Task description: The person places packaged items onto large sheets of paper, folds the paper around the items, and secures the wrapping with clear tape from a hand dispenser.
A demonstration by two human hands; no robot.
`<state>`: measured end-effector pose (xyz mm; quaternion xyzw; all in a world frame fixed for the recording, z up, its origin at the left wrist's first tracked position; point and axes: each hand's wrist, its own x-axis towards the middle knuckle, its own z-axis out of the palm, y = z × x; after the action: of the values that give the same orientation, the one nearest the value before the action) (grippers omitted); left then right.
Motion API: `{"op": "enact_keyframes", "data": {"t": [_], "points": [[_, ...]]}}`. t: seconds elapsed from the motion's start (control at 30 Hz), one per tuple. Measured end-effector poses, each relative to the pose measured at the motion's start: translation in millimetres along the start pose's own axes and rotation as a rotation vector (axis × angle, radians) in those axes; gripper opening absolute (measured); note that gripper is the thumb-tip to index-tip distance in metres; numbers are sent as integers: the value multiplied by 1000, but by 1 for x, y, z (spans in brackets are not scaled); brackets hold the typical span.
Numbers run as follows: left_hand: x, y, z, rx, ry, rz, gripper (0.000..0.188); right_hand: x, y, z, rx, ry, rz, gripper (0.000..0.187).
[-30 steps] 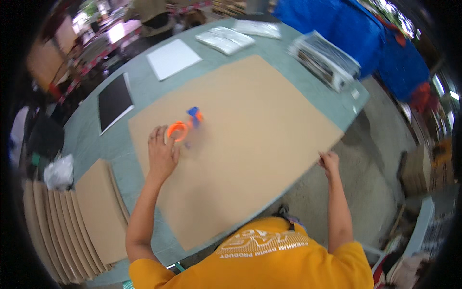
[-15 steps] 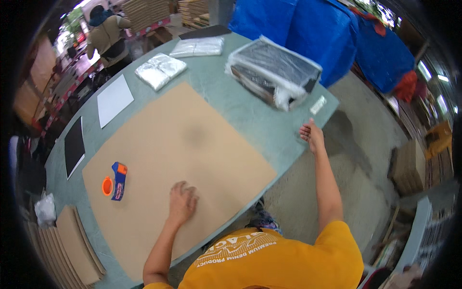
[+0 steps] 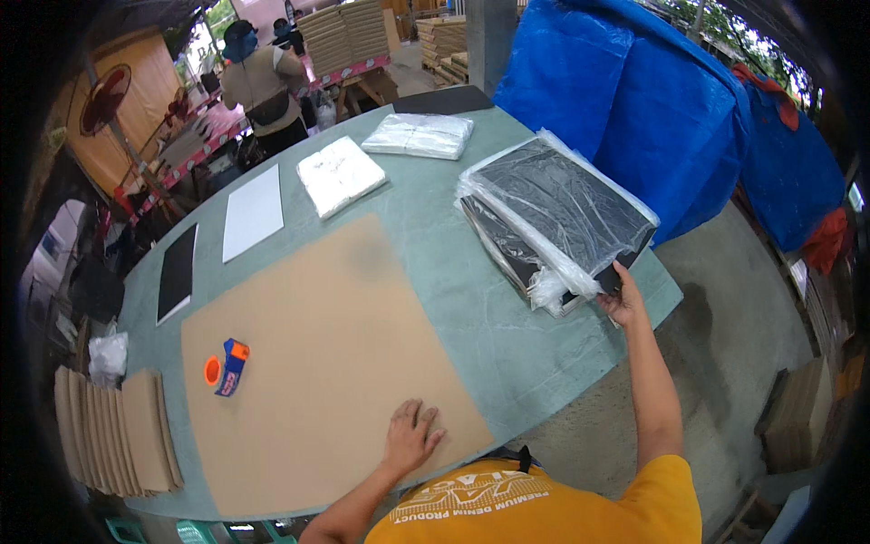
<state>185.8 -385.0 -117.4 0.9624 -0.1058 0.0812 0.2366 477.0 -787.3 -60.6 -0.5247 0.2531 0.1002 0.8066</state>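
Since half a second ago your right hand [image 3: 623,299] has gone from the bare table edge to the plastic-wrapped stack of black sheets [image 3: 557,218], now gripping its near corner at the table's [image 3: 435,236] right end. Your left hand [image 3: 410,437] lies flat, fingers spread, on the brown cardboard sheet [image 3: 326,363], holding nothing. Orange tape dispenser [image 3: 226,367] sits well left on that sheet.

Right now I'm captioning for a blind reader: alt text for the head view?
A person's right hand grips the near corner of a plastic-wrapped stack of black sheets while the left hand lies flat on a large cardboard sheet on a green table. A tape dispenser lies on the cardboard.
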Motion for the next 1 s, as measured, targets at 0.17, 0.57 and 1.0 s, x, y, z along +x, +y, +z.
{"op": "enact_keyframes", "data": {"t": [0.17,0.57,1.0], "points": [[5,5,0,-5,-5,-5,40,-1,-12,19,17,116,-1,36],[200,77,3,-1781,-369,-765,51,-155,99,15,155,-183,181,34],[159,102,-59,-1501,-329,-411,54,-66,9,-77,-130,-362,154,71]]}}
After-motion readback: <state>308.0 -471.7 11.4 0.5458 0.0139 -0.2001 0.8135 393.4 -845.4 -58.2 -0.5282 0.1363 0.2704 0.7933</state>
